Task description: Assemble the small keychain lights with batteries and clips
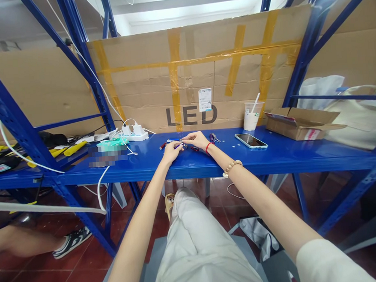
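Note:
At the blue shelf table (pixel 282 158), my left hand (pixel 172 151) rests near the front edge with its fingers bent and pinched together. My right hand (pixel 197 139) reaches in from the right, thumb and fingertips closed just above the left fingertips. Whatever small thing is between them is too small to make out. Behind the left hand lies a slim blue piece (pixel 174 140), and a small red piece (pixel 163 145) is to its left. A dark red piece (pixel 195 148) sits under the right hand. Small purple and metal pieces (pixel 214 138) lie beyond the right wrist.
A phone (pixel 251 141), a plastic cup with a straw (pixel 251 118) and an open cardboard box (pixel 303 126) stand to the right. Leftward are a power strip (pixel 138 135) with plugs, a teal packet (pixel 111 143) and white cables. Taped cardboard (pixel 139 90) closes the back.

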`<state>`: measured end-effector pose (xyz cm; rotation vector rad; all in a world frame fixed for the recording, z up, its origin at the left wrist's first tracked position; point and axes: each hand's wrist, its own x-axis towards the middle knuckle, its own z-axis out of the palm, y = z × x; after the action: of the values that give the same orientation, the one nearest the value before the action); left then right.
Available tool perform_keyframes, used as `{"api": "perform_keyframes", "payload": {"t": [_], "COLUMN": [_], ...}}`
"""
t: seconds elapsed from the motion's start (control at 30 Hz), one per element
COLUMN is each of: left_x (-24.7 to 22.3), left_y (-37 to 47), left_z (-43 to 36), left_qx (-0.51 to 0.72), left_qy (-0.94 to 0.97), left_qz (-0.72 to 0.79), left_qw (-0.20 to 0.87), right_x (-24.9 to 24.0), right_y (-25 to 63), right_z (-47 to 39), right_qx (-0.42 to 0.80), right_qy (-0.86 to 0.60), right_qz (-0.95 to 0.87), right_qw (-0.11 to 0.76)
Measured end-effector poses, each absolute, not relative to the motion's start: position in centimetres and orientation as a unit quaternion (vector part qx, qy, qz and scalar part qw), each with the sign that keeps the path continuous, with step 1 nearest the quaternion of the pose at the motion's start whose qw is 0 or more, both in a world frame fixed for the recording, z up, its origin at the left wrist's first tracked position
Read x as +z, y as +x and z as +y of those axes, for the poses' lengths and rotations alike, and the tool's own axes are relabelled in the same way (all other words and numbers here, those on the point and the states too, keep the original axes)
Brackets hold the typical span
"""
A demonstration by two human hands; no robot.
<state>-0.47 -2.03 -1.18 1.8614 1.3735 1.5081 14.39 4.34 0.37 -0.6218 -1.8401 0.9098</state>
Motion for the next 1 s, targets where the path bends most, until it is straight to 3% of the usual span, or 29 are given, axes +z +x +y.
{"api": "perform_keyframes", "payload": {"t": [0.57,0.87,1.0], "left_x": [-0.4,0.4,0.9], "left_y": [-0.4,-0.3,0.2], "left_z": [-3.5,-4.5,-5.4], "left_qx": [0.544,0.553,0.532], "left_qy": [0.662,0.635,0.623], "left_qz": [0.482,0.469,0.469], "left_qw": [0.182,0.267,0.329], "right_x": [0.8,1.8,2.5], "right_y": [14.2,14.3,15.8], "right_z": [3.9,3.3,2.5], "right_qx": [0.437,0.423,0.35], "right_qy": [-0.224,-0.201,-0.142], "right_qz": [-0.749,-0.76,-0.827], "right_qw": [0.445,0.45,0.416]}}
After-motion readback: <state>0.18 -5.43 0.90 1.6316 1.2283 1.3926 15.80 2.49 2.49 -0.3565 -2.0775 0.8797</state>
